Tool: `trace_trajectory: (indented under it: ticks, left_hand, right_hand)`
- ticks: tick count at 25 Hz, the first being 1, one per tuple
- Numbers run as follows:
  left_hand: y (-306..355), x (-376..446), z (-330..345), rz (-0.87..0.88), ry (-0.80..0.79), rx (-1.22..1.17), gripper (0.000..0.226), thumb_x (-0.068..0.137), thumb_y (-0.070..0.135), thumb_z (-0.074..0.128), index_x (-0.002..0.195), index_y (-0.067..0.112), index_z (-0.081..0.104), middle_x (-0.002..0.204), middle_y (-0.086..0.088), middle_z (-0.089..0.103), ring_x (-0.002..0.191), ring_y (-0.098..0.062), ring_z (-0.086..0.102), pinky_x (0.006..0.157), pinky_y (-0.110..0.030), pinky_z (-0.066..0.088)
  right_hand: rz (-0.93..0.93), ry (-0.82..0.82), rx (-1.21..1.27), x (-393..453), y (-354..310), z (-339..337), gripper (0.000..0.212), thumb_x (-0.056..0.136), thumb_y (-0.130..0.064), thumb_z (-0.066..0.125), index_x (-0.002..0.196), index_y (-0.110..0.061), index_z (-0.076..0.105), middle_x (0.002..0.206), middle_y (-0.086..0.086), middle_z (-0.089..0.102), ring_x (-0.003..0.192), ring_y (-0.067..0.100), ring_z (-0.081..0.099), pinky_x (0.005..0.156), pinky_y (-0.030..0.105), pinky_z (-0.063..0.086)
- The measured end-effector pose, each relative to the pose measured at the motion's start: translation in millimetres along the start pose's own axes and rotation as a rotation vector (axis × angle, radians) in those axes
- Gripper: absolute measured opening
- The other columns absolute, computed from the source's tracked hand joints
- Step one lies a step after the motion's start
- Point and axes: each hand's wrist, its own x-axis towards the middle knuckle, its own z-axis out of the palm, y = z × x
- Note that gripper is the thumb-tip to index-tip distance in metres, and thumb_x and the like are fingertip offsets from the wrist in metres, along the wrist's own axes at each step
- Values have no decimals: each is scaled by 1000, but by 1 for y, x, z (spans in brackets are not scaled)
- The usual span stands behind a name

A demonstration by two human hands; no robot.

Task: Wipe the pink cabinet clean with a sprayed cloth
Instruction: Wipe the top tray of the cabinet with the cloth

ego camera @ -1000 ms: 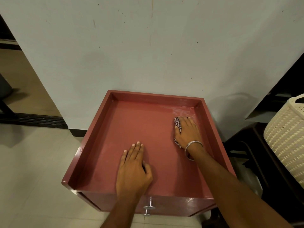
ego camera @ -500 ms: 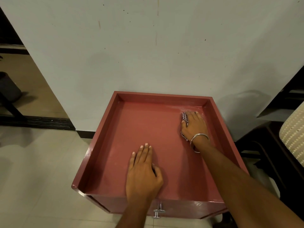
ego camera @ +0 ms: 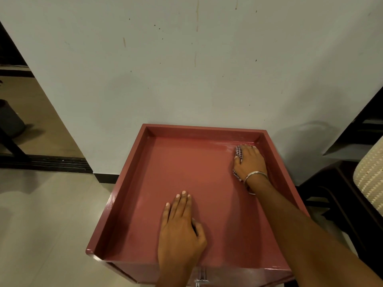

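Observation:
The pink cabinet [ego camera: 132, 177] stands against a pale wall, its top a shallow tray with raised edges on the left, back and right. My right hand [ego camera: 250, 160], with a metal bangle on the wrist, presses a checked cloth [ego camera: 238, 151] flat onto the far right corner of the top. Most of the cloth is hidden under the palm. A wet, whitish streak shows on the surface by the back edge, left of the cloth. My left hand [ego camera: 180, 230] rests flat, fingers straight, on the near middle of the top.
A metal drawer knob [ego camera: 200, 281] shows on the cabinet front below my left wrist. A cream woven basket [ego camera: 371, 183] sits on dark furniture [ego camera: 331, 183] at the right. Tiled floor lies to the left, with a dark skirting strip [ego camera: 58, 162] along the wall.
My right hand has slid the cloth away from me, up into the far right corner. My left hand stays flat in the same place on the top.

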Motion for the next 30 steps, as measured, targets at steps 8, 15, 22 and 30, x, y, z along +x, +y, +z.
trace_trajectory:
  ticks: [8,15,22,30]
  left_hand:
    - [-1,0,0,-2,-6,-7,67,78,30,32,141,16,48,150,6,42,140,-7,33,115,-30,13]
    - [-1,-1,2,0,-4,-12,68,77,31,33,142,15,46,150,6,41,141,-6,31,115,-32,13]
    - [-2,-1,1,-3,2,-32,68,78,32,33,144,17,44,152,9,38,142,-3,27,116,-30,12]
    - [-1,-1,3,0,0,-22,68,77,31,34,142,15,46,151,7,39,142,-5,29,115,-32,13]
  right_hand:
    - [-72,-2,24,15,12,4,58,87,-39,33,138,-13,44,142,10,48,135,29,37,116,43,28]
    - [34,48,39,23,-2,6,52,90,-29,45,138,-10,43,144,11,46,137,31,34,116,42,25]
    - [-87,41,116,26,-37,14,49,90,-30,47,137,-15,47,141,10,45,130,31,42,111,41,32]
    - [28,130,134,24,-31,6,41,86,-27,53,125,-16,54,125,15,51,115,37,51,103,42,38]
